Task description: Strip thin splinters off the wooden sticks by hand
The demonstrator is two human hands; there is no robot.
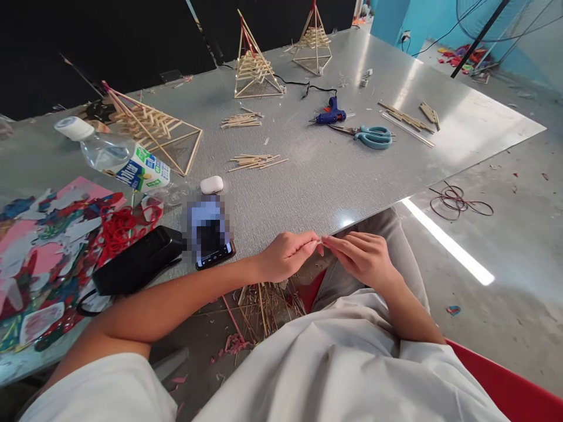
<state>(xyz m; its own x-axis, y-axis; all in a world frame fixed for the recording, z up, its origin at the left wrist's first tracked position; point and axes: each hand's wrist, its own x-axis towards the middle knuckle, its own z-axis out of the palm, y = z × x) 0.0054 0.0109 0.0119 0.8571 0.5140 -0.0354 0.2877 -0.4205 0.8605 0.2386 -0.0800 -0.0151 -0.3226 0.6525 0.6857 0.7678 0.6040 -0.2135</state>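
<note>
Just off the table's front edge, my left hand and my right hand meet at the fingertips. Both are closed in a pinch. A tiny pale bit shows between them, too small to name. Two bundles of short wooden sticks lie on the table beyond. Nearest my left hand is a phone with a blurred screen, and a white earbud case sits behind it. Farther back are a blue glue gun and scissors with light blue handles.
Wooden stick pyramids stand at the back; another is at left behind a tilted plastic bottle. A black case-like object and red string lie left. More sticks are at right. Scrap sticks litter the floor below.
</note>
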